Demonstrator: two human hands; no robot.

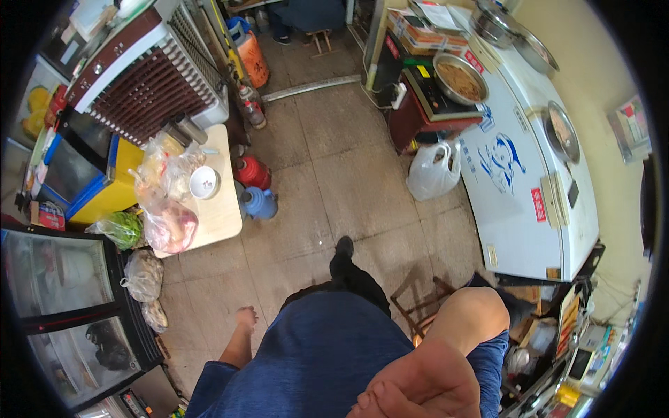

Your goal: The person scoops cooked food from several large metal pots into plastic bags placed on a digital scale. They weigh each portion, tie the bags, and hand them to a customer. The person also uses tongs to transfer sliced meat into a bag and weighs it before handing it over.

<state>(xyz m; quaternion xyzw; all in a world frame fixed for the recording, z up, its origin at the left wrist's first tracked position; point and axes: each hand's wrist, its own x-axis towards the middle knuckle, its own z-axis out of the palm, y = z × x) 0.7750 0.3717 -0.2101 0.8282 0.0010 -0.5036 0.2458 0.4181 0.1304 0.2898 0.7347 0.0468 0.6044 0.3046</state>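
My left hand (247, 317) hangs low at my side over the tiled floor, its fingers loosely curled and nothing seen in them. My right hand (418, 384) is raised close to the camera, palm partly in view and fingers bent. The bottom edge of the picture cuts it off, so its grip is unclear. Ahead to the left stands a pale table (222, 209) with a white bowl (204, 182), a clear bag of raw meat (170, 227) and other plastic bags (180, 170). Two metal cups (191, 129) stand at its far end.
A red thermos (252, 172) and a blue thermos (258, 202) stand beside the table. A white chest freezer (515, 209) lines the right wall, near a white plastic bag (435, 170) and a metal bowl of food (460, 78). A wooden stool (405, 308) is at my right. A person sits beyond the doorway.
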